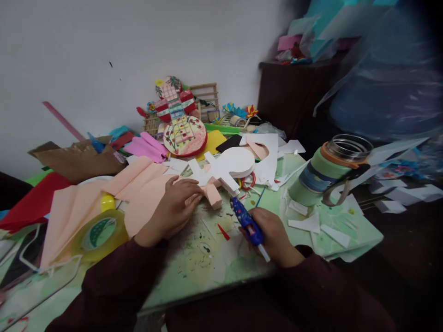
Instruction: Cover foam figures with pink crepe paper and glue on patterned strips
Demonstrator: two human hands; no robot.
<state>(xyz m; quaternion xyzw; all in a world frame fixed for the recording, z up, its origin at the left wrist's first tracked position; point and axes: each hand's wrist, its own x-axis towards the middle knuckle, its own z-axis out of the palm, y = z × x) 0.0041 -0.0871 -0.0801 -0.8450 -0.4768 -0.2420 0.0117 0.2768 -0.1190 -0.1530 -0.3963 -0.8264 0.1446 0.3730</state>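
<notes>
My right hand [275, 235] is closed around a blue glue gun [246, 221], its nozzle aimed up-left at a white foam cut-out figure [224, 168] with a round head. My left hand [178, 203] lies on pale pink paper [141, 189], fingers curled and pressing down on a pink-covered limb of the figure [212, 193]. Both arms wear dark maroon sleeves. The work rests on a stained green mat [207, 258].
A roll of clear tape [100, 233] and a yellow ball [107, 201] lie left. A green-sleeved glass jar [328, 168] stands right. Paper scraps, red paper [31, 203], cardboard [79, 159], decorated craft pieces [183, 133] and a dark cabinet [294, 92] crowd the back.
</notes>
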